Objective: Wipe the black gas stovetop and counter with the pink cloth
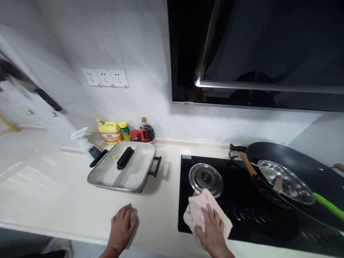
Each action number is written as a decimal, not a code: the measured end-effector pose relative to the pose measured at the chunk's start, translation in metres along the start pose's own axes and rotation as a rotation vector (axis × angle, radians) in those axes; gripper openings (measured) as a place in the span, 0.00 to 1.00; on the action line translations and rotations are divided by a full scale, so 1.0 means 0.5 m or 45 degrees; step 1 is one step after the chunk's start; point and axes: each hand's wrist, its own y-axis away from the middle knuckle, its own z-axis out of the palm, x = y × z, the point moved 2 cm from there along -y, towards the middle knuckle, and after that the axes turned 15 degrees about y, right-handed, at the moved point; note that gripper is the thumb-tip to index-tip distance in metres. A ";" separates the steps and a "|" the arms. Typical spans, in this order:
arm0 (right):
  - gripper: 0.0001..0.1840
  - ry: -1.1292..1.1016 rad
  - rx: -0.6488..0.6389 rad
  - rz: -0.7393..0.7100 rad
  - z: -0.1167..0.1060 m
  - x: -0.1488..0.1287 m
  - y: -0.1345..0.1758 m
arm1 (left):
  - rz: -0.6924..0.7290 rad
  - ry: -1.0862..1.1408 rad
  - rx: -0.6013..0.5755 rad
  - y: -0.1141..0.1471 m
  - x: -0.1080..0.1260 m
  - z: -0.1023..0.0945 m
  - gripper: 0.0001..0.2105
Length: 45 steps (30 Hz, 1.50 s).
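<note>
My right hand (213,229) presses a pale pink cloth (194,211) onto the front left of the black stove top (231,215), with its fingers closed over the fabric. The cloth's upper edge reaches the round metal burner (205,179). On the pale counter, my left hand (122,225) rests near the front edge with nothing in it, fingers slightly bent and thumb apart. Beyond that hand stands a rectangular electric pan (152,168) under a glass lid (142,161) with a black handle.
A large black wok (290,152) fills the stove's right side, with a clear lid (291,186) inside it. Against the wall stand a yellow jug (110,132), a red-lidded jar (135,135), a dark bottle (147,129) and a white spray bottle (82,139). A black range hood (252,53) hangs above.
</note>
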 end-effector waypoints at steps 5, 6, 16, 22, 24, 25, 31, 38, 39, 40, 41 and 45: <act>0.45 0.073 -0.065 -0.183 0.021 -0.088 -0.024 | 0.047 -0.029 0.046 0.006 -0.013 0.007 0.15; 0.44 0.050 -0.050 -0.245 0.021 -0.104 -0.041 | 0.046 -0.030 0.050 0.007 -0.016 0.008 0.15; 0.35 -0.066 0.018 -0.206 -0.071 -0.197 -0.291 | 0.010 -0.035 0.018 0.013 -0.008 0.000 0.14; 0.34 -0.047 -0.100 -0.031 -0.132 -0.235 -0.392 | 0.051 -0.043 0.046 0.017 -0.007 -0.001 0.14; 0.34 -0.061 -0.140 0.025 -0.148 -0.237 -0.429 | 0.063 -0.046 0.050 0.017 -0.006 -0.002 0.13; 0.33 -0.068 -0.153 0.048 -0.154 -0.235 -0.447 | 0.067 -0.048 0.052 0.018 -0.005 -0.003 0.13; 0.30 -0.084 -0.166 0.133 -0.174 -0.203 -0.524 | 0.067 -0.049 0.051 0.017 -0.006 -0.002 0.13; 0.31 -0.086 -0.179 0.315 -0.191 -0.176 -0.581 | 0.072 -0.039 0.066 0.017 0.002 -0.005 0.13; 0.32 -0.083 -0.184 0.315 -0.195 -0.170 -0.587 | 0.072 -0.038 0.070 0.016 0.003 -0.005 0.13; 0.33 -0.077 -0.190 0.300 -0.200 -0.163 -0.592 | 0.071 -0.036 0.071 0.016 0.004 -0.005 0.13; 0.33 -0.065 -0.197 0.271 -0.204 -0.154 -0.595 | 0.069 -0.033 0.070 0.016 0.004 -0.005 0.13; 0.39 0.002 -0.239 0.097 -0.224 -0.109 -0.597 | 0.060 -0.019 0.056 0.018 0.006 -0.004 0.13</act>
